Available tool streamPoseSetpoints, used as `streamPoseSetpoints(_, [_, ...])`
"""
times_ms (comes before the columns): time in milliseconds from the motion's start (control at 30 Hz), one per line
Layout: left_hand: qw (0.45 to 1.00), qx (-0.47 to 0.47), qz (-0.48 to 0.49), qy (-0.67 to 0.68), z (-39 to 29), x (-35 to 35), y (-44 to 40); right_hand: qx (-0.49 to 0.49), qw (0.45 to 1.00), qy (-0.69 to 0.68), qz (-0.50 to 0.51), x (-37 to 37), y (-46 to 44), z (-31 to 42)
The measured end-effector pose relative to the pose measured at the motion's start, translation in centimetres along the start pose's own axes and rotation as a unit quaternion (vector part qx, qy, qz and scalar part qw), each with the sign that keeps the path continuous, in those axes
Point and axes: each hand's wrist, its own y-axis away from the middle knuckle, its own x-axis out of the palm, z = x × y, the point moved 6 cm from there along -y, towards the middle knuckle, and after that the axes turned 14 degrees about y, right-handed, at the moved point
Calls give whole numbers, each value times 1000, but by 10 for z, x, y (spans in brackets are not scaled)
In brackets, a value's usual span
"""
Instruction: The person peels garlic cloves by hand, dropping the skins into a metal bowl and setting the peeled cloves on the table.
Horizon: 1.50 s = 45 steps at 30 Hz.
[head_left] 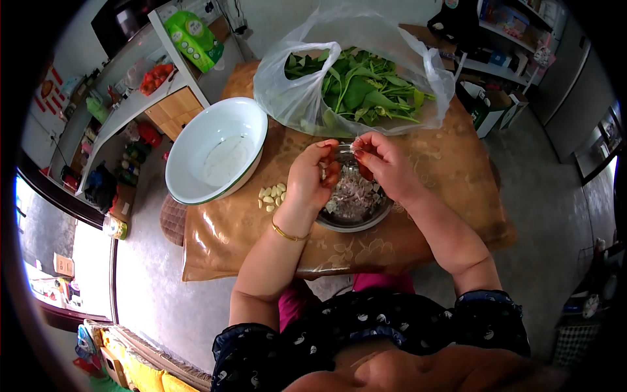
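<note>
Both hands are raised over a metal bowl (358, 227) filled with pale, purplish garlic skins (353, 194). My left hand (313, 173) is curled, its thumb and fingertips drawn together at the bowl's left; anything between them is too small to name. My right hand (385, 163) pinches a small whitish piece, perhaps garlic, above the bowl's far side. Left of my left wrist, several peeled garlic cloves (269, 195) lie on the brown table cover (225, 238).
A large white basin (219, 153) with a green rim stands on the table's left. Behind the metal bowl, an open clear plastic bag (297, 108) holds green leafy stems (366, 91). Shelves with household goods stand at the left and the back right.
</note>
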Motion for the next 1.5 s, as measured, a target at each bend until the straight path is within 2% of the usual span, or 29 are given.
streamPoseSetpoints(33, [999,-5,18,-41,-1,6,3,29,999,-41,12,0,0,-2])
streamPoseSetpoints(133, [991,8,24,-131,2,18,10,31,996,-83,20,2,0,-3])
streamPoseSetpoints(167, [973,79,37,-213,-3,22,10,34,997,-74,19,2,0,-4])
streamPoseSetpoints(233, [902,216,62,-369,-9,31,13,42,997,-56,16,2,0,-7])
streamPoseSetpoints(333, [860,221,127,-443,-6,34,12,118,978,-160,62,2,0,-18])
streamPoseSetpoints(533, [851,220,147,-453,-7,31,7,157,961,-221,58,1,-1,-22])
streamPoseSetpoints(633, [865,176,139,-449,-8,27,6,165,965,-198,50,3,2,-16])
streamPoseSetpoints(833, [949,18,103,-297,2,20,4,184,964,-177,76,6,5,-13])
streamPoseSetpoints(933, [960,20,82,-268,0,20,4,191,960,-194,72,4,6,-12])
streamPoseSetpoints(1033, [961,31,65,-265,-1,20,4,147,977,-108,110,4,2,-18])
streamPoseSetpoints(1100, [962,26,67,-264,-1,19,3,75,989,55,112,4,4,-6])
streamPoseSetpoints(1133, [962,23,68,-263,-1,18,3,37,984,137,112,5,5,0])
streamPoseSetpoints(1233, [961,22,67,-267,-1,16,2,-86,959,258,76,8,5,11])
streamPoseSetpoints(1500, [942,44,63,-326,-1,21,4,-159,928,334,46,12,10,21])
